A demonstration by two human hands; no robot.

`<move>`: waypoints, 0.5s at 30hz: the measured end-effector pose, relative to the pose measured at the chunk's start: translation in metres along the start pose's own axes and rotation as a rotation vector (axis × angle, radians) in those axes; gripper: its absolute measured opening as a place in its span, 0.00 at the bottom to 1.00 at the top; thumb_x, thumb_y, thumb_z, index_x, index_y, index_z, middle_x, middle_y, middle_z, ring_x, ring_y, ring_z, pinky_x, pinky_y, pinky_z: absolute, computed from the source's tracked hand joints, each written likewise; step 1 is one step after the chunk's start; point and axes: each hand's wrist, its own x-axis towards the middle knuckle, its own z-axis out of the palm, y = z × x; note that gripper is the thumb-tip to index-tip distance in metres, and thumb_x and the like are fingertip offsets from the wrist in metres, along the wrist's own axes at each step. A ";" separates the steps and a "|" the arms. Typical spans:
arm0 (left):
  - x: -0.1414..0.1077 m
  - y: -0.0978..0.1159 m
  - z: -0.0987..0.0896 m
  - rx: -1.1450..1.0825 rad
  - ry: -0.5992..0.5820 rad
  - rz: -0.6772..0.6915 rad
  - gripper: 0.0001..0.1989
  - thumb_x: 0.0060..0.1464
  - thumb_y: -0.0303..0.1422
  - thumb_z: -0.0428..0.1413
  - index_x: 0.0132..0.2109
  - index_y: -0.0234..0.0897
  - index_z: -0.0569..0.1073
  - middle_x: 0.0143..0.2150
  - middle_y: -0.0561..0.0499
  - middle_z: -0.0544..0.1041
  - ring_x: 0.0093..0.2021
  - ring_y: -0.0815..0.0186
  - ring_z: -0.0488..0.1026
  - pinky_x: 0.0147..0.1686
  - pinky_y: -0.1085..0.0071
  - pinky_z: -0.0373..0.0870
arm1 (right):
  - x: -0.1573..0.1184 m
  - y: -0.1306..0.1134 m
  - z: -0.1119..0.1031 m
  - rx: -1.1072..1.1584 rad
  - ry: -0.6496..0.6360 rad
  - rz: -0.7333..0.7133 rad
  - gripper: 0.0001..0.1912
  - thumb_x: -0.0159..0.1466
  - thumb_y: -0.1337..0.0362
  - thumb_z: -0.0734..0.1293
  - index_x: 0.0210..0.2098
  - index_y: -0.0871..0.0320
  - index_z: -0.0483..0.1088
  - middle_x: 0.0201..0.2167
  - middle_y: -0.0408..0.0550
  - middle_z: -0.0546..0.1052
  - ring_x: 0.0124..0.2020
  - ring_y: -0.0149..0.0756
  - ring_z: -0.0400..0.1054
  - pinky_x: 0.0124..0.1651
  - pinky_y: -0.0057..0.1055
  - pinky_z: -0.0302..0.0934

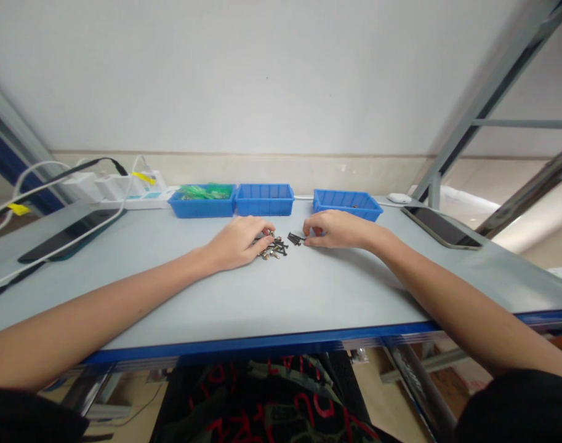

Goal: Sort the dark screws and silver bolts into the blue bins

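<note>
A small pile of mixed screws [277,248], some dark and some brassy or silvery, lies in the middle of the grey table [281,295]. My left hand [241,241] rests at the pile's left side, thumb and fingers curled in among the pieces; what they pinch is too small to make out. Just right of the pile, several black screws [295,238] lie roughly side by side in a separate group. The bent fingers and thumb of my right hand [331,229] close at the right end of this group, touching a black screw.
Behind the hands stand a blue bin with green plastic bags [202,210], a middle blue bin [264,207] and a right blue bin [348,206] holding a small piece. Phones [440,227] [72,234] lie at both sides. Cables and a power strip [144,200] occupy the left; a white case [399,198] sits back right.
</note>
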 end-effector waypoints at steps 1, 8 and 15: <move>0.000 0.000 0.000 -0.001 -0.001 -0.001 0.13 0.61 0.37 0.44 0.45 0.36 0.67 0.42 0.48 0.74 0.43 0.60 0.70 0.43 0.63 0.62 | -0.001 0.000 0.000 -0.025 0.011 0.004 0.11 0.60 0.57 0.63 0.37 0.56 0.71 0.32 0.47 0.74 0.29 0.32 0.64 0.29 0.27 0.50; 0.000 0.000 0.000 -0.005 -0.006 -0.009 0.13 0.61 0.37 0.44 0.46 0.36 0.67 0.43 0.48 0.74 0.44 0.60 0.70 0.44 0.62 0.62 | -0.002 -0.005 -0.001 -0.082 0.024 0.004 0.10 0.60 0.57 0.63 0.34 0.54 0.73 0.30 0.46 0.74 0.30 0.33 0.64 0.30 0.28 0.51; 0.000 -0.001 0.000 -0.005 -0.006 -0.007 0.13 0.61 0.37 0.44 0.45 0.36 0.68 0.43 0.48 0.74 0.43 0.60 0.70 0.44 0.62 0.62 | -0.001 -0.008 -0.001 -0.070 0.022 0.051 0.09 0.60 0.60 0.62 0.33 0.55 0.73 0.29 0.47 0.75 0.30 0.33 0.65 0.30 0.29 0.50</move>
